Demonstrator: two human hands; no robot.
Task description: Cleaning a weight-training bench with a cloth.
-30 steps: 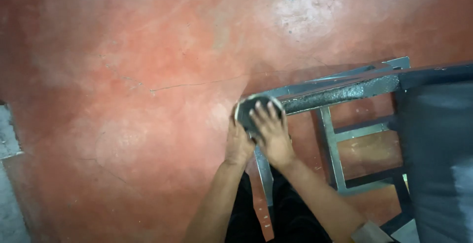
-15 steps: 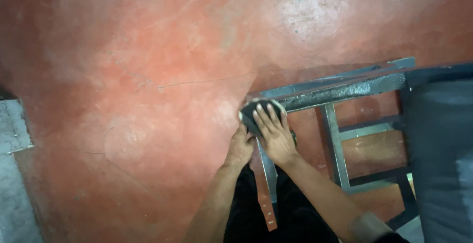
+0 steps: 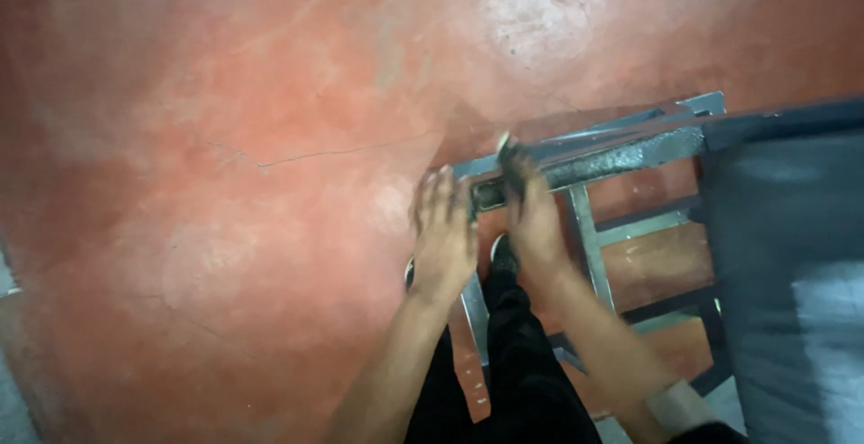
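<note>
Red, scuffed concrete floor (image 3: pixel 225 138) is filling most of the view, cracked and worn pale in patches. Fingers of the left hand (image 3: pixel 443 233) are lying spread and flat over the near corner of a grey metal frame (image 3: pixel 589 161), pressing down rather than gripping. The right hand (image 3: pixel 533 219) is curling its fingers over the frame's rough top rail, seemingly pinching a dark abrasive pad (image 3: pixel 509 158) against it, though blur is hiding the exact grip. That pad is sitting at the rail's left end, just beside the corner. The person's dark trousers (image 3: pixel 504 381) are showing between the forearms. Judging from this, the frame's sharp edges and burrs are threatening the bare skin; a slip of the pad could scrape the knuckles, and the lightly braced frame could shift.
</note>
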